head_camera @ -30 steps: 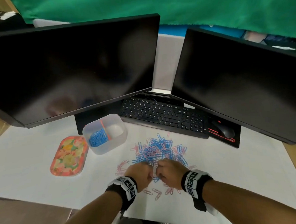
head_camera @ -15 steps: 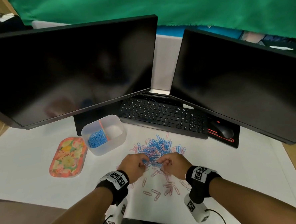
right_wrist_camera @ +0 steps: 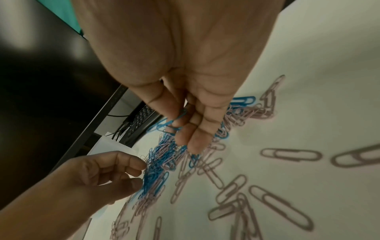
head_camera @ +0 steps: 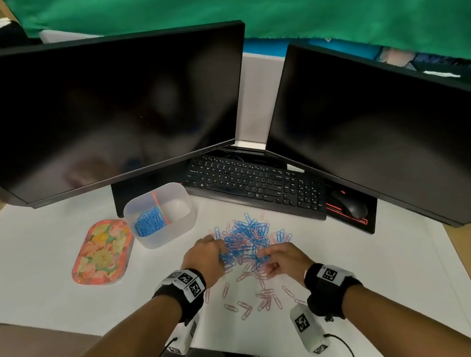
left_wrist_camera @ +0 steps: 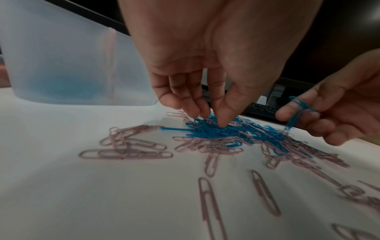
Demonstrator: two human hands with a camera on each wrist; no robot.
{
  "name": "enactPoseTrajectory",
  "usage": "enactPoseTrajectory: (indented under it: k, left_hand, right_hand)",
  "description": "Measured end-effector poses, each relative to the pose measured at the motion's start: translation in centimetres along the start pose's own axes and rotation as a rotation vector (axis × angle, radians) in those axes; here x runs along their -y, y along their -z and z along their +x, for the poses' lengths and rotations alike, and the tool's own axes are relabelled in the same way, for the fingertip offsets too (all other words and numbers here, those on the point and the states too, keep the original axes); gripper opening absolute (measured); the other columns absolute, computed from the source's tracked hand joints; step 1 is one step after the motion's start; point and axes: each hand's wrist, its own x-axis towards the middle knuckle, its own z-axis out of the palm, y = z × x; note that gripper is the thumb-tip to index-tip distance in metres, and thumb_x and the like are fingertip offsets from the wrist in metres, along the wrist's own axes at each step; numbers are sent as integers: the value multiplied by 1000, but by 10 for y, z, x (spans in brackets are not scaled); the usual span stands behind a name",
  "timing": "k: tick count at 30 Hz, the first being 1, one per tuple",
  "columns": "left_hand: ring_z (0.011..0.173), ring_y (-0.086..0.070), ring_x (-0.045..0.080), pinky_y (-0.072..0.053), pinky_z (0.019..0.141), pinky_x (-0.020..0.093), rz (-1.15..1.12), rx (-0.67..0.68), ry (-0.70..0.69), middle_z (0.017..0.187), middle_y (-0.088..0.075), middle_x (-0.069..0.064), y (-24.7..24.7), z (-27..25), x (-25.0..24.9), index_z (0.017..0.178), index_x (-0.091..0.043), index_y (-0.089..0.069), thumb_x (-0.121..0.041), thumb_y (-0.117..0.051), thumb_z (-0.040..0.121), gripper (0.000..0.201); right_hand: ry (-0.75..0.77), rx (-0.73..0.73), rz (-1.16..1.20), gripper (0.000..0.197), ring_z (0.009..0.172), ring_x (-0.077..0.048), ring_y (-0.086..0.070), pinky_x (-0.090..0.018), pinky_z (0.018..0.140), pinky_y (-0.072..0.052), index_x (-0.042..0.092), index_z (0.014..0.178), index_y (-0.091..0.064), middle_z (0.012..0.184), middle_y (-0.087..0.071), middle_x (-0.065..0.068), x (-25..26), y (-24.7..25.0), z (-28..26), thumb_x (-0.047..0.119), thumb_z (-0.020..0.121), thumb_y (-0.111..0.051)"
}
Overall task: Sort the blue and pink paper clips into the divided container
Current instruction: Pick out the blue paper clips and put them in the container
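Observation:
A tangle of blue and pink paper clips [head_camera: 249,239] lies on the white sheet in front of the keyboard. Loose pink clips [head_camera: 259,298] are scattered nearer to me. The clear divided container [head_camera: 185,218] stands to the left. Its left compartment holds blue clips [head_camera: 149,225]; its right one looks empty. My left hand [head_camera: 219,252] reaches down into the pile's left side, and its fingertips [left_wrist_camera: 223,120] pinch at blue clips. At the pile's near right edge, my right hand [right_wrist_camera: 180,126] pinches a few blue clips [left_wrist_camera: 298,110] lifted off the sheet.
A flowered orange tray [head_camera: 101,252] lies left of the container. A black keyboard [head_camera: 257,188] and mouse [head_camera: 349,204] sit behind the pile, under two dark monitors [head_camera: 108,108]. Bare white sheet extends to the right of the pile and near my left arm.
Both hands have moved forward from the near pink clips into the blue tangle and have spread apart. Pink clips now show on the sheet behind them.

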Motion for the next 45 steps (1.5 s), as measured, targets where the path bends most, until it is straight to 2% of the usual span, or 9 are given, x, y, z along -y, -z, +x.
enactPoseTrajectory:
  k: [3, 10, 14, 20, 26, 33, 39, 42, 45]
  left_hand:
    - [104, -56, 21, -48, 84, 30, 3, -16, 27, 110, -57, -3, 2, 4, 0, 108, -25, -63, -13, -58, 80, 31]
    - [100, -58, 19, -50, 83, 31, 76, 18, 32, 108, -61, -4, 5, 5, 5, 101, -25, -65, -14, -56, 82, 24]
    - [95, -58, 19, -50, 80, 31, 103, 32, 23, 104, -61, -3, 7, 6, 5, 95, -25, -65, -14, -57, 80, 20]
    - [94, -57, 20, -50, 79, 32, 108, 33, -8, 102, -56, -3, 3, 4, 2, 102, -24, -61, -31, -59, 84, 20]
    - [100, -55, 21, -49, 78, 30, 152, 33, -55, 108, -55, 0, 2, 6, 3, 105, -21, -66, -18, -54, 87, 22]
    - [90, -57, 16, -46, 80, 26, -202, -43, 2, 95, -64, -4, 9, 7, 9, 77, -24, -69, -17, -64, 83, 11]
    - [63, -59, 0, -42, 64, 6, -569, -46, 56, 70, -69, -8, 20, 3, 5, 80, -17, -70, -10, -67, 84, 9]
    - [65, -63, 5, -50, 71, 20, -770, -32, 77, 68, -73, -5, 28, 1, 4, 81, -14, -70, -11, -69, 82, 3]
    - [59, -64, 6, -50, 65, 25, -911, -25, 110, 68, -73, -1, 41, 0, 5, 89, -3, -69, -3, -65, 86, 5]
  right_hand:
    - [-58, -54, 94, 32, 57, -19, -57, -33, 64, -57, -5, 100, -64, 65, -60, -8, 1, -3, -2, -1, 93, -33]
    - [-60, -113, -30, 33, 62, -19, -51, -25, 52, -42, 11, 70, -53, 64, -52, -5, 3, -9, -3, 7, 94, -30]
    - [-55, -139, 28, 12, 58, -16, -35, -22, 49, -29, 13, 60, -40, 64, -40, -5, 12, -12, -4, 18, 72, -40]
    - [-52, -134, 288, 25, 65, -27, -60, -35, 68, -51, 8, 72, -50, 64, -60, -9, 16, -12, -3, 2, 87, -30]
    - [-35, -135, 335, 21, 56, -26, -52, -30, 54, -43, 7, 81, -53, 59, -54, -8, 17, -14, -7, 4, 87, -32]
    - [-30, -142, 346, 16, 51, -22, -46, -29, 50, -34, 6, 88, -54, 61, -53, -9, 20, -11, -11, 4, 88, -37]
    - [-47, -124, 339, 17, 52, -23, -47, -29, 50, -38, 5, 94, -56, 65, -53, -9, 23, -13, -9, 5, 88, -40]
    - [-52, -107, 360, 18, 52, -23, -48, -30, 50, -39, 4, 98, -57, 66, -54, -9, 28, -16, -8, 8, 90, -42]
    - [-65, -78, 371, 16, 52, -23, -51, -31, 52, -41, 4, 97, -59, 66, -56, -9, 37, -20, -6, 11, 92, -45]
